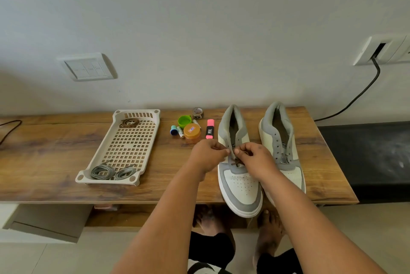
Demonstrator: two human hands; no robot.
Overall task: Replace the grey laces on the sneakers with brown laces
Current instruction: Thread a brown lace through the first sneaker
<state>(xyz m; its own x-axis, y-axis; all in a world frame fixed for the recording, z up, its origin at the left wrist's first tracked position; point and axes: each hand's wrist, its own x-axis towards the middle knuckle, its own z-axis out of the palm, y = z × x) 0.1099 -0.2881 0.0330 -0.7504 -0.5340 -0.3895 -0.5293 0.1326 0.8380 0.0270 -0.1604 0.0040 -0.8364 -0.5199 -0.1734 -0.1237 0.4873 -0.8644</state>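
Fingers (225,149) of the left hand (207,155) and of the right hand (255,158) are pinching the brown lace (237,162) over the lowest eyelets of the left sneaker (240,180), one end apiece, likely so both ends pull through evenly. That sneaker is sitting toe toward the person, its sole overhanging the counter (55,189) edge, which is keeping the eyelets close under the hands. Just beside it the right sneaker (280,140) is waiting with bare eyelets. Moving left, two grey laces (113,171) are lying bundled in the near end of the slotted tray (142,176), already out of the way. Farther back, a spare brown lace (129,122) is coiled at the tray's far end, presumably saved for the second shoe. Between tray and sneakers, a pink highlighter (210,128), an orange-lidded jar (192,133) and a green cap (184,121) are standing clustered.
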